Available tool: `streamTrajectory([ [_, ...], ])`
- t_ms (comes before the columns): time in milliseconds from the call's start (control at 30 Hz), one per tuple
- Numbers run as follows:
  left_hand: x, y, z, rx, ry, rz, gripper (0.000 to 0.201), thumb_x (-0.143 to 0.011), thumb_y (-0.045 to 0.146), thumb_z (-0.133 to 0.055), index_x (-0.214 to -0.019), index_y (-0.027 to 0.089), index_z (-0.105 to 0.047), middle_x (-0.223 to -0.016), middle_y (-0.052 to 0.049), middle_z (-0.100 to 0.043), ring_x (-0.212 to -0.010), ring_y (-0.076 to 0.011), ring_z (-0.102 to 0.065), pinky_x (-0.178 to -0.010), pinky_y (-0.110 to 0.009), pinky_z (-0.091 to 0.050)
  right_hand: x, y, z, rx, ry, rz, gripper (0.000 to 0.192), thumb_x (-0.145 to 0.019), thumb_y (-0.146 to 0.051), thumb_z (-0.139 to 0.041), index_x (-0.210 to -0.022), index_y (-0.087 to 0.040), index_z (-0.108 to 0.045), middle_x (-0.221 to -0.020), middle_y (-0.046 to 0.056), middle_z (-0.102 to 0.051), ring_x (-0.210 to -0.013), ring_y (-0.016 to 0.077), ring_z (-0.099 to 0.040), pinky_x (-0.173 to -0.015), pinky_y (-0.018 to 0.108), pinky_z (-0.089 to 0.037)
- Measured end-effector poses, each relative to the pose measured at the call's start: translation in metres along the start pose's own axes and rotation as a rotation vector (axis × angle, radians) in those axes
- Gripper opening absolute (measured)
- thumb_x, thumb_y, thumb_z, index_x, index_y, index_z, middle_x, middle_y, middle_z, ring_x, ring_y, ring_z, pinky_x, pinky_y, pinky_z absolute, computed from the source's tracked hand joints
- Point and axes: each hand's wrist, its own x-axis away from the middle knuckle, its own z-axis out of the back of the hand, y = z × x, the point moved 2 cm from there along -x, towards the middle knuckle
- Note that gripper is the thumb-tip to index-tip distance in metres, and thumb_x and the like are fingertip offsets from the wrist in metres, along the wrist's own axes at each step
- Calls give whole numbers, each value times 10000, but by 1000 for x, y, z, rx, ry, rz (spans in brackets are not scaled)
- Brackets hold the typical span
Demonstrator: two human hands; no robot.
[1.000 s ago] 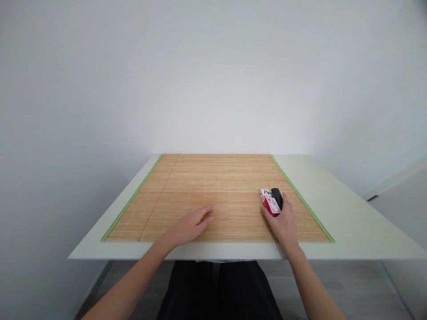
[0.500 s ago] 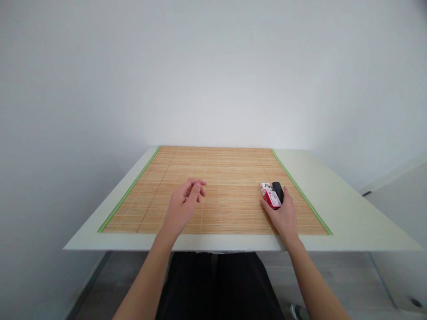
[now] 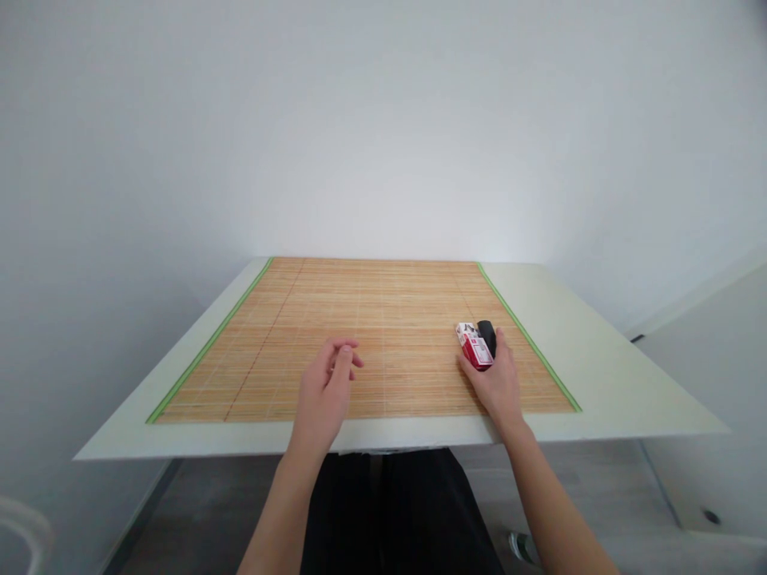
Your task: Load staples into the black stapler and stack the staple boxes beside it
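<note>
My right hand is wrapped around a small red-and-white cardboard box and a black object shaped like a stapler. These two lie side by side at the mat's right, thumb by the box and fingers along the black object's right side. Part of the black object is hidden behind the hand and box. Over the near middle of the bamboo mat, my left hand holds nothing, its fingers loosely bent and slightly apart.
The mat has green edging and lies on a white table against a plain wall. A pale curved object shows at the lower left. Below the table's right side, a glass-like item is on the floor, partly behind my forearm.
The view has shifted and tilted slightly. My left hand has come a little nearer to the table's front edge. My right hand stays around the box and black object.
</note>
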Motion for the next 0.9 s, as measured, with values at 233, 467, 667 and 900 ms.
streamTrajectory([
  [233,8,-30,-41,-189,-238,41,351,-1019,464,-475,-1211,233,-656,-1115,-71,-737,-960,-219,-681,-825,-363,-537,9,-17,-2,-42,-64,15,993,-876,-560,-636,-1652,-174,-152,-1504,189,-472,-1325,366,-500,-1119,508,-405],
  [467,10,-44,-57,-267,-302,6,361,-1025,436,-456,-1233,233,-669,-1155,-74,-744,-977,-222,-688,-857,-376,-538,14,-29,-6,-31,-72,19,989,-881,-528,-626,-1662,-206,-112,-1440,170,-527,-1277,383,-538,-1069,536,-443],
  [667,13,-44,-65,-265,-299,-8,365,-1020,413,-460,-1261,237,-670,-1261,-82,-721,-1070,-236,-686,-962,-409,-534,27,-51,-14,-116,-105,59,947,-888,-475,-627,-1656,-214,-137,-1401,159,-543,-1286,380,-524,-1095,545,-437],
  [900,18,-46,-64,-251,-255,33,410,-1001,414,-488,-1331,222,-638,-1356,-100,-674,-1178,-249,-650,-1047,-441,-503,54,-89,-27,-212,-165,84,911,-888,-412,-655,-1647,-282,-168,-1411,132,-529,-1318,380,-502,-1130,582,-417],
])
